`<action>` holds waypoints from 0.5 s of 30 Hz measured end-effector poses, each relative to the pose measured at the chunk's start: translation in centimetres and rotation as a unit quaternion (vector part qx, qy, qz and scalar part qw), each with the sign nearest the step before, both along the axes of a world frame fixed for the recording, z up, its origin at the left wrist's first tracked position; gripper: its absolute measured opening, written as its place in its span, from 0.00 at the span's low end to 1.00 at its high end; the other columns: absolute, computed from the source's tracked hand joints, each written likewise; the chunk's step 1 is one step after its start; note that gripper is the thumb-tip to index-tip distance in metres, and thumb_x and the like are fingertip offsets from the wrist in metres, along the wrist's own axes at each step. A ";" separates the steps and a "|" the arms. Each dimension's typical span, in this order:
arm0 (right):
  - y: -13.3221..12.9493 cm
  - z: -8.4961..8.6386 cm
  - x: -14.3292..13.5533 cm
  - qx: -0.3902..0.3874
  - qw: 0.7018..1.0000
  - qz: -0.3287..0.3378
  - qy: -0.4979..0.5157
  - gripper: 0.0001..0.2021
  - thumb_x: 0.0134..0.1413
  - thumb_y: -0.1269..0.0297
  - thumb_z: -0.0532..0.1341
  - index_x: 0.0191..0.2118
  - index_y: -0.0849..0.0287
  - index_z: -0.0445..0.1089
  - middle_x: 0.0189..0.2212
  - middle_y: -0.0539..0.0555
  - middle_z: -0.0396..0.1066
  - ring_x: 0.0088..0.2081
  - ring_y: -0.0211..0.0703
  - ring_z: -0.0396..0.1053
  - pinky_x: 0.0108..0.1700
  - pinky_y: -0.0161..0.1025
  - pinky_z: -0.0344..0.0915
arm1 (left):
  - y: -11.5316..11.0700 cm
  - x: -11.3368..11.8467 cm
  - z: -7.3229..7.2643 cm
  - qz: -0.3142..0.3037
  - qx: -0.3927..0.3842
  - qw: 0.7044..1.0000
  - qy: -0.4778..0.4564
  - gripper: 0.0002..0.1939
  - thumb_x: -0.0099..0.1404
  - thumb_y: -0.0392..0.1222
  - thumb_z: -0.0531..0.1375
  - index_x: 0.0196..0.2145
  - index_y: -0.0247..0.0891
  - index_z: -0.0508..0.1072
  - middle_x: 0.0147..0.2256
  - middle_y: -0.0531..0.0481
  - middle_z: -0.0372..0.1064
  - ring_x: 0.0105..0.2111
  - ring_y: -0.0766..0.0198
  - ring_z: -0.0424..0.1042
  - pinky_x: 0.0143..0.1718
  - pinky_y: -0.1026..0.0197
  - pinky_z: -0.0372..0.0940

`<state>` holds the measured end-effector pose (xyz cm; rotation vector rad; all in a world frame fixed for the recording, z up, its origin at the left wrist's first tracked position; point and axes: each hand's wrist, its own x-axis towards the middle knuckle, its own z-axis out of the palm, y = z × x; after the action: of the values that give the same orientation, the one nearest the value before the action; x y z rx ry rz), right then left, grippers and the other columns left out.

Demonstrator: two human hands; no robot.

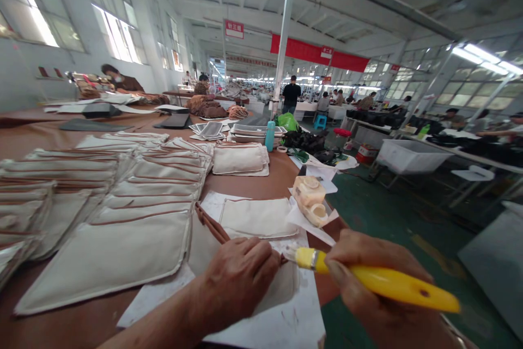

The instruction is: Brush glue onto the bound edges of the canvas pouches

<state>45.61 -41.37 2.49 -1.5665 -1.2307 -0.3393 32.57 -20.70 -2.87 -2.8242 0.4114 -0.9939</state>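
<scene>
My right hand [379, 283] grips a yellow-handled paintbrush [392, 282], its pale bristles pointing left. The bristle tip meets the brown edge beside the fingers of my left hand [243, 270]. Those fingers are curled over a pale fabric panel with a brown edge [210, 222], pressing it down on white paper [294, 311]; much of the panel is hidden beneath the hand. Just behind it lies another off-white panel [261, 216]. A stained plastic container [308, 192] with a round opening stands to the right, near the table edge.
Rows of overlapping off-white panels [134, 240] cover the left of the brown table [281, 172]. Farther back are a small panel stack [239, 158], a turquoise bottle [269, 136] and dark material [310, 142]. A white bin [411, 155] stands across the green floor; people work beyond.
</scene>
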 end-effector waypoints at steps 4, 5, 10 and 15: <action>0.2 -0.3 0.5 -0.034 0.998 0.025 -0.046 0.06 0.59 0.72 0.62 0.34 0.52 0.70 0.24 0.48 0.69 0.22 0.39 0.67 0.26 0.35 0.65 | -0.1 -0.3 0.4 -0.016 0.013 1.000 -0.001 0.13 0.75 0.35 0.46 0.38 0.36 0.69 0.28 0.51 0.66 0.25 0.64 0.63 0.26 0.59 0.57; 0.2 -0.3 0.6 -0.019 0.999 0.013 -0.048 0.06 0.59 0.72 0.62 0.34 0.52 0.70 0.25 0.48 0.70 0.23 0.39 0.67 0.25 0.35 0.65 | -0.1 -0.4 0.5 -0.021 0.016 1.000 -0.002 0.14 0.75 0.34 0.45 0.38 0.36 0.69 0.28 0.51 0.65 0.25 0.64 0.63 0.26 0.59 0.57; 0.7 -0.4 0.6 -0.029 0.998 0.047 -0.021 0.05 0.60 0.71 0.61 0.35 0.53 0.70 0.25 0.48 0.70 0.25 0.40 0.70 0.31 0.35 0.68 | 0.0 -0.6 0.6 -0.018 0.027 0.999 -0.012 0.14 0.75 0.34 0.45 0.36 0.36 0.68 0.26 0.51 0.64 0.24 0.63 0.61 0.26 0.58 0.55; 0.5 -0.4 1.2 -0.056 0.998 0.040 -0.016 0.07 0.63 0.70 0.60 0.33 0.54 0.71 0.26 0.49 0.71 0.25 0.40 0.69 0.26 0.34 0.65 | 0.3 -0.7 0.3 -0.014 0.029 0.999 -0.006 0.14 0.75 0.34 0.44 0.36 0.36 0.68 0.27 0.51 0.63 0.24 0.64 0.61 0.27 0.59 0.56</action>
<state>46.85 -40.88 2.07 -1.6064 -1.3524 -0.2479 31.87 -20.44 -2.52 -2.7681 0.4725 -0.9868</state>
